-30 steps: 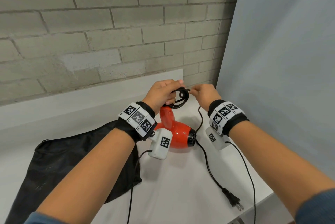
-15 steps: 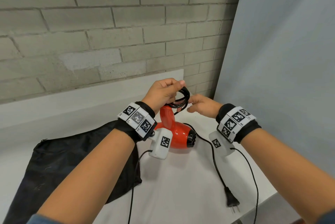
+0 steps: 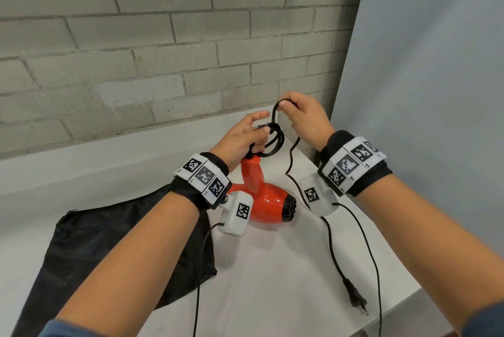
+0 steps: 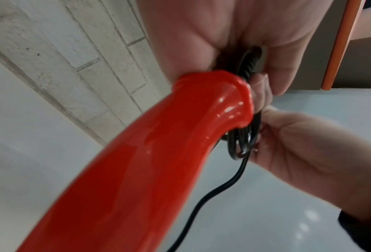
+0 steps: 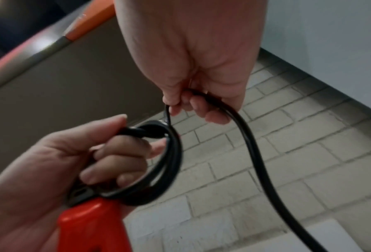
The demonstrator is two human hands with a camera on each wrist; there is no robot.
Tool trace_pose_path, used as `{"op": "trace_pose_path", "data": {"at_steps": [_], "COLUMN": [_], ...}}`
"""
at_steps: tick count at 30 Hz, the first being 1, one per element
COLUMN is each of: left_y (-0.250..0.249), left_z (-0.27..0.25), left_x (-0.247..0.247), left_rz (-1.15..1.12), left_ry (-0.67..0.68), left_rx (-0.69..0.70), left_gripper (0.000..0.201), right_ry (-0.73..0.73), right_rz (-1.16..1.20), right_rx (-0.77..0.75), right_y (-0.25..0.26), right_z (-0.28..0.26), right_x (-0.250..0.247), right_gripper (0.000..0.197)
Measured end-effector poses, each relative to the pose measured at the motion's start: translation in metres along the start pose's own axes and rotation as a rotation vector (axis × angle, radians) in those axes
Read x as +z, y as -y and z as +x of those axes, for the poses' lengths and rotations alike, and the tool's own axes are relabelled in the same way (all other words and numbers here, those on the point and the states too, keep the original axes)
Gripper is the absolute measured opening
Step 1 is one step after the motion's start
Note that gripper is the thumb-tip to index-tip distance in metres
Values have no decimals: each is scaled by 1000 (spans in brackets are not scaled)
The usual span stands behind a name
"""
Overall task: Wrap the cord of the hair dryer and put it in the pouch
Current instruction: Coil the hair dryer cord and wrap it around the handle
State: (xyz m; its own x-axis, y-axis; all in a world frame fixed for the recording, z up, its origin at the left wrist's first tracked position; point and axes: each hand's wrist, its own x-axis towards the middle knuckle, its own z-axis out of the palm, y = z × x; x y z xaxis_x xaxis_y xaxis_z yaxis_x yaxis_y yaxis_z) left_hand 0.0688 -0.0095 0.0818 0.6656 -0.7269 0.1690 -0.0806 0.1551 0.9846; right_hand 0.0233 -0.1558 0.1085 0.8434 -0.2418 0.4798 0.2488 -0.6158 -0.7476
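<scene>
A red hair dryer point(image 3: 268, 203) lies on the white table point(image 3: 272, 282), its handle point(image 4: 158, 153) pointing up and away. My left hand point(image 3: 242, 137) grips the handle's end, its fingers through several coils of the black cord point(image 3: 272, 143). My right hand point(image 3: 302, 115) pinches the cord point(image 5: 245, 136) just above the coils, lifting a loop. The rest of the cord runs down past my right wrist to the plug point(image 3: 354, 298) near the table's front right edge. The black pouch point(image 3: 109, 249) lies flat at the left, partly under my left forearm.
A grey brick wall point(image 3: 163, 50) stands behind the table, and a pale panel point(image 3: 422, 91) closes off the right side. A white ledge point(image 3: 109, 151) runs along the back. Thin wrist-camera cables point(image 3: 200, 268) hang across the table's front.
My right hand has risen from beside the coils to above them, pulling a new loop of cord up. The plug has slid closer along the table. The left hand keeps its hold.
</scene>
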Motion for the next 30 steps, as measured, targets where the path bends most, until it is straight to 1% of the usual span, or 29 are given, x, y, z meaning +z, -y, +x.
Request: {"op": "trace_pose_path", "data": {"at_steps": [2, 5, 8, 11, 13, 17, 20, 23, 26, 28, 30], "left_y": [1, 0, 1, 2, 2, 3, 4, 5, 5, 6, 6], "left_z": [0, 1, 1, 1, 2, 3, 3, 2, 2, 1, 0], "left_x": [-2, -3, -2, -1, 0, 3, 3, 3, 3, 3, 3], "left_rz": [51, 88, 99, 108, 132, 194, 213, 226, 219, 214, 211], "left_ry": [47, 95, 50, -34, -65, -133, -159, -180, -191, -191, -195], "left_rx": [2, 25, 43, 67, 87, 116, 122, 123, 122, 116, 111], "left_gripper": [30, 24, 20, 21, 20, 21, 22, 21, 20, 19, 18], "right_ry": [0, 23, 48, 69, 92, 173, 256, 313, 274, 181, 68], "right_rz": [3, 13, 7, 48, 65, -25, -61, -45, -65, -60, -1], "right_rx": [-76, -143, -154, -114, -77, 35, 116, 151, 202, 237, 257], "right_y": [10, 21, 23, 18, 10, -19, -44, -60, -66, -65, -59], "right_z": [-2, -7, -13, -22, -31, -48, -60, -69, -68, -62, -51], "right_x": [2, 5, 4, -2, -5, -4, 1, 11, 22, 27, 25], "right_gripper": [17, 16, 15, 14, 12, 16, 12, 21, 14, 12, 14]}}
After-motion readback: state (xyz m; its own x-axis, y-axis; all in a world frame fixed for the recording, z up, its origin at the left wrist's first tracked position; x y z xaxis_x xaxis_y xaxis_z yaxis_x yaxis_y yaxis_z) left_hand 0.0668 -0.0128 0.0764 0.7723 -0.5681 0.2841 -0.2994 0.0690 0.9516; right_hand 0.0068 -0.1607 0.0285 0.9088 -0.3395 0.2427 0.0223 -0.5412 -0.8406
